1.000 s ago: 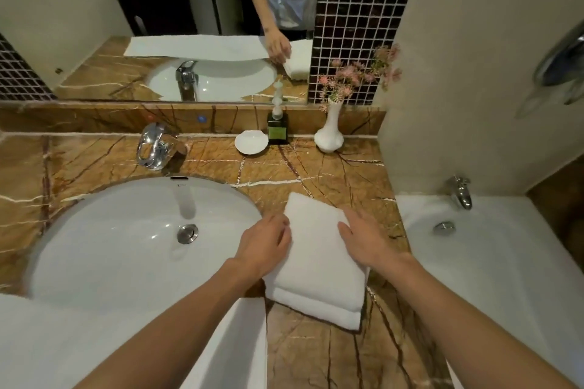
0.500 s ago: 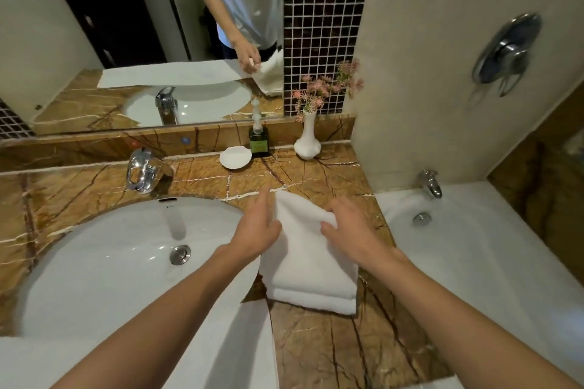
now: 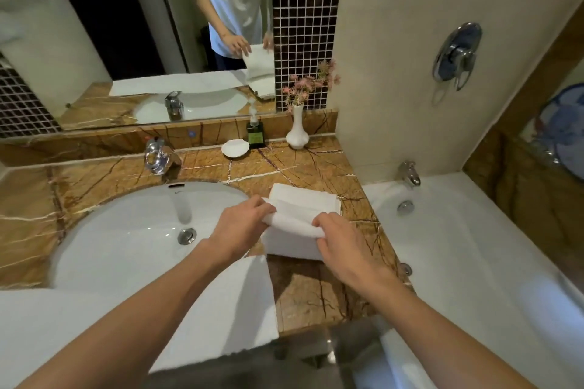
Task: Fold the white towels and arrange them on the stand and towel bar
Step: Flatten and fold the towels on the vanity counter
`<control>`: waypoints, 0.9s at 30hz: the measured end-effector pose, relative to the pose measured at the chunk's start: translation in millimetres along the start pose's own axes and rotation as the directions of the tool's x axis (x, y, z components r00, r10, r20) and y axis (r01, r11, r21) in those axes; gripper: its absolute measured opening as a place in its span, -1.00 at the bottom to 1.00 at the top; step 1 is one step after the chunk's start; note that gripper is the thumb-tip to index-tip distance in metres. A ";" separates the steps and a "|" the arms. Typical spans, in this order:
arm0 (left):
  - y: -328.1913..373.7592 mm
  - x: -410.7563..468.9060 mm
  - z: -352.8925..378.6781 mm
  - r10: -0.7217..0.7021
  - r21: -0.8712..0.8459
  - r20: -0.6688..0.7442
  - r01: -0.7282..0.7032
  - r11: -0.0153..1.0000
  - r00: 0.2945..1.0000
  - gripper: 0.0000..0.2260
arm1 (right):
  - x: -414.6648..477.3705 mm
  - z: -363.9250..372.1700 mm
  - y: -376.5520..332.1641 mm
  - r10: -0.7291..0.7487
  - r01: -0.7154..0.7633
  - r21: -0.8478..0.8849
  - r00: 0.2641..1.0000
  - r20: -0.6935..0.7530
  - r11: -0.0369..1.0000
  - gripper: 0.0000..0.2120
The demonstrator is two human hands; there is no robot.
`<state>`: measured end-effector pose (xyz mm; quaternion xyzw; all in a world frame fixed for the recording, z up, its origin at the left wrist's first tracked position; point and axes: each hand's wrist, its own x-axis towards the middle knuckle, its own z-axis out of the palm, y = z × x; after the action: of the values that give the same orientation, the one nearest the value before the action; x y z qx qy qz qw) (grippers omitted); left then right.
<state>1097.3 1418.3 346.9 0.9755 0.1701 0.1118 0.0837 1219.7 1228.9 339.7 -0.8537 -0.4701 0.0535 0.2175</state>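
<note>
- Your left fingers [image 3: 264, 208] are curled together over the left end of a raised fold of the white towel [image 3: 303, 215], with cloth pinched beneath them; the thumb is hidden.
- Your right fingers [image 3: 323, 225] are curled and clamped on the right end of the same fold.
- Left hand [image 3: 241, 229] and right hand [image 3: 346, 245] sit near each other, with the bunched fold stretched between them.
- Towel: plain white and thick, folded to a narrow stack. Its far part lies flat, with layered edges showing. The gripped middle is lifted into a soft roll, and the near part hangs down to the counter.
- It sits on the brown marble counter [image 3: 300, 167], just right of the sink basin [image 3: 126, 230] and left of the bathtub [image 3: 474, 246].
- A second white towel [image 3: 221, 309] lies spread flat under your left forearm, over the near rim of the basin.
- The basin is white and oval, with a metal drain plug [image 3: 186, 236] at the bottom and a chrome faucet [image 3: 158, 156] behind it.
- On the back of the counter stand a white shell-shaped dish [image 3: 234, 147], a dark soap bottle [image 3: 255, 133] and a white vase [image 3: 297, 133] holding pink flowers [image 3: 308, 85].
- The tub has a chrome spout [image 3: 409, 173] at its head, with a round valve [image 3: 456, 52] on the wall above.
- The mirror [image 3: 126, 41] reflects both hands on the towel.
</note>
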 end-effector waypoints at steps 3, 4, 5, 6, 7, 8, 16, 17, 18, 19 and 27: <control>12.2 -33.0 -2.9 -0.049 0.024 0.050 0.048 0.999 0.998 -0.70 | -31.9 7.6 -14.9 0.009 -0.009 -0.010 0.998 -0.056 1.000 -0.77; 14.9 -43.8 -3.5 -0.050 0.026 0.077 0.048 0.999 0.996 -0.70 | -43.1 10.5 -19.0 0.007 -0.008 -0.020 0.998 -0.066 1.000 -0.77; 17.6 -54.8 -4.0 -0.043 0.030 0.103 0.040 0.999 0.994 -0.69 | -54.0 13.8 -22.5 -0.006 0.003 -0.041 0.998 -0.070 0.999 -0.77; 20.1 -65.0 -4.5 -0.034 0.036 0.128 0.029 0.999 0.991 -0.70 | -64.3 16.9 -25.3 -0.020 0.015 -0.063 0.997 -0.072 0.998 -0.78; 22.5 -74.3 -4.6 -0.022 0.040 0.153 0.016 0.999 0.988 -0.70 | -73.8 20.0 -27.3 -0.028 0.022 -0.078 0.997 -0.070 0.997 -0.79; 24.9 -82.9 -3.6 -0.009 0.042 0.176 0.002 0.999 0.984 -0.70 | -82.4 23.8 -28.2 -0.030 0.025 -0.089 0.998 -0.060 0.996 -0.80; 41.7 -124.5 28.6 -0.040 0.062 0.332 0.021 0.998 0.942 -0.70 | -120.5 63.6 -17.8 0.039 -0.023 -0.211 0.997 0.072 0.977 -0.71; 43.0 -126.8 32.6 -0.045 0.058 0.347 0.026 0.998 0.937 -0.71 | -122.5 66.7 -17.4 0.043 -0.021 -0.234 0.995 0.088 0.972 -0.69; 43.9 -128.4 36.7 -0.049 0.053 0.362 0.031 0.998 0.931 -0.71 | -124.0 68.9 -17.7 0.049 -0.020 -0.257 0.993 0.109 0.966 -0.67; 44.4 -129.2 40.8 -0.048 0.047 0.377 0.033 0.998 0.925 -0.71 | -124.8 69.8 -17.9 0.055 -0.017 -0.280 0.990 0.129 0.960 -0.66; 33.2 -108.5 44.4 0.004 0.045 0.482 -0.029 0.999 0.876 -0.64 | -111.1 60.8 -13.8 0.070 0.020 -0.298 0.955 0.289 0.954 -0.59</control>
<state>1019.2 1343.9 290.3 0.9759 0.1384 -0.1377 0.0974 1129.6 1163.1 278.2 -0.8648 -0.4892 0.1123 0.0127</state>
